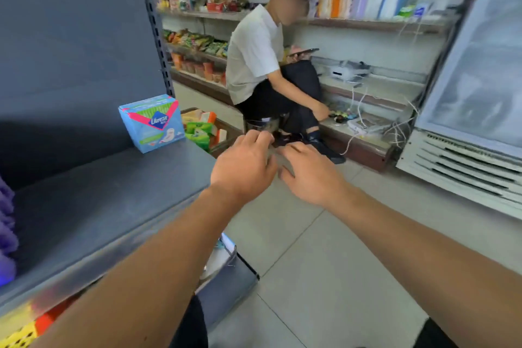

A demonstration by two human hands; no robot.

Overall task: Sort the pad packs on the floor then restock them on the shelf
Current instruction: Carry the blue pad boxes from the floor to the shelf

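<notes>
A light blue pad pack with a pink and green band stands upright on the grey shelf, near its far right end. My left hand hovers in the air just past the shelf's right edge, fingers loosely curled and empty. My right hand is beside it over the floor, fingers relaxed, holding nothing. Purple packs show at the shelf's left edge. A white pack lies on the lower shelf under my left forearm, partly hidden.
A person in a white shirt sits low in the aisle ahead with a phone. A box of green and orange packs stands behind the shelf end. A glass-door cooler is on the right. Tiled floor lies below.
</notes>
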